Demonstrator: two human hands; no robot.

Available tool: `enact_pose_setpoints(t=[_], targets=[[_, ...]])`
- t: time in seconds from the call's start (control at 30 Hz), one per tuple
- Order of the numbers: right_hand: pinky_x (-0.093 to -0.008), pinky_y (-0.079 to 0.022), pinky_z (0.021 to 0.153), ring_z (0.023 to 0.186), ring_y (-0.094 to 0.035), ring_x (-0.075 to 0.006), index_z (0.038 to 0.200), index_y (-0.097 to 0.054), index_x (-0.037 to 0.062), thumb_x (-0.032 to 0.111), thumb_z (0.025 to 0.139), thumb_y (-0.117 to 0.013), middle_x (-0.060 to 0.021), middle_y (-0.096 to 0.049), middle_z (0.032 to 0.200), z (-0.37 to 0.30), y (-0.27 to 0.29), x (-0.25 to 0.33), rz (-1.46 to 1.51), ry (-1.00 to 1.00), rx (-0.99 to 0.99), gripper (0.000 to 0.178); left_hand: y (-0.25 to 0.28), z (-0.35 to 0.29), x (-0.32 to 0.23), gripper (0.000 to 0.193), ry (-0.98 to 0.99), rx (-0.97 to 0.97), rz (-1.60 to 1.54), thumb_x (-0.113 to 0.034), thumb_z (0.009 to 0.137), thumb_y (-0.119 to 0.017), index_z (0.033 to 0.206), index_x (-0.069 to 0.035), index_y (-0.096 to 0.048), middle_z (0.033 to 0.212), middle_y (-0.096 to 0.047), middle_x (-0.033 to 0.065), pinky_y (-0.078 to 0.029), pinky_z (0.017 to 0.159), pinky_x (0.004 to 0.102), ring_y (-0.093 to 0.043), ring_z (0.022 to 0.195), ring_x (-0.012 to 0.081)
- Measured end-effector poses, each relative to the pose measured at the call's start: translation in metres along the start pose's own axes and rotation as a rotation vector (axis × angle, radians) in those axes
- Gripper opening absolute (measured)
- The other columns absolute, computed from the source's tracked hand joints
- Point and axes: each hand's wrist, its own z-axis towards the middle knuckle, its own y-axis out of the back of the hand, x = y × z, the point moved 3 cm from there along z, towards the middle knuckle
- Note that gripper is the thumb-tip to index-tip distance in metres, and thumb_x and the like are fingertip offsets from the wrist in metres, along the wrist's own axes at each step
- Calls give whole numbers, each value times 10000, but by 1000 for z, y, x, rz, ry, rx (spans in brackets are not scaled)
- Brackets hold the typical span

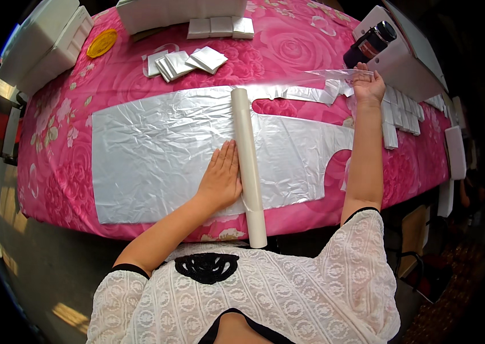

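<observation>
Head view looked straight down on a table with a pink rose-print cloth (139, 69), and most of the middle was covered by a translucent plastic sheet (150, 155) cut into an apron shape, laid flat and pretty crinkly. A cream-coloured roll (248, 166) lay across it, running from far to near and poking out past the near table edge.

Left hand (220, 178) was flat on the sheet, palm down, fingers straight and close together, pressed right up against the left side of the roll. It wasn't gripping anything, just holding the plastic down. Right hand (368, 85) was stretched way out to the far right, fingers curled shut on the end of a thin plastic strap (311, 86) of that same sheet, lifting it a bit off the cloth.

Package stuff: small folded white packets (185, 62) sat in a loose pile on the far side, just beyond the sheet, and three more flat white squares (220, 27) were lined up in a row farther back against a bigger white block. White box-like stacks (47, 43) filled the far left corner, with a round yellow lid (102, 43) just beside them. On the right edge a row of narrow white packets (403, 109) stood lined up near the right hand, and a dark bottle with a red label band (368, 45) lay on a white box at the far right.
</observation>
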Motion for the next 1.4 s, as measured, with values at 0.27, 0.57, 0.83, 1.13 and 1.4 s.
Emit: enact_pose_setpoints(t=[0.27, 0.57, 0.83, 1.13, 1.4], targets=[[-325, -374, 941, 1138, -483, -268, 1352, -265, 17, 115, 858, -507, -192, -470, 1256, -261, -136, -190, -544, 15, 781, 559, 12, 2, 0, 648, -37, -63, -255, -222, 817, -400, 1339, 113, -210, 1416, -204, 253, -111, 1099, 431, -167, 1343, 338], [-446, -215, 1057, 1293, -239, -399, 1334, -259, -62, 308, 843, -530, -277, -313, 1346, -434, -155, -359, -1266, -252, 1678, 672, -21, 5, 4, 681, -45, -90, -40, -235, 802, -414, 1349, 103, -191, 1422, -178, 251, -104, 1100, 436, -141, 1348, 341], [-414, -309, 1012, 1223, -388, -329, 1243, -455, 31, 125, 810, -584, -155, -482, 1250, -362, -115, -210, -1102, 320, 1378, 462, -6, -9, 13, 665, -67, -267, -43, -280, 820, -424, 1334, 94, -232, 1404, -188, 279, -100, 1099, 449, -139, 1339, 375], [-423, -247, 1052, 1307, -272, -303, 1280, -427, 33, 286, 838, -514, -129, -336, 1392, -294, -8, -133, -1672, 431, 1494, 516, 33, -24, 19, 719, -125, -308, -495, -141, 747, -560, 1347, 59, -216, 1407, -221, 235, -187, 1080, 418, -195, 1321, 357], [-426, -405, 908, 1052, -528, -320, 1115, -553, -18, 347, 888, -468, -180, -589, 1082, -408, -90, -235, -1099, -305, 2068, 438, 100, -135, 103, 547, 271, -481, -580, -84, 825, -487, 1339, -20, -314, 1347, -371, 175, -319, 1000, 380, -383, 1229, 291]])
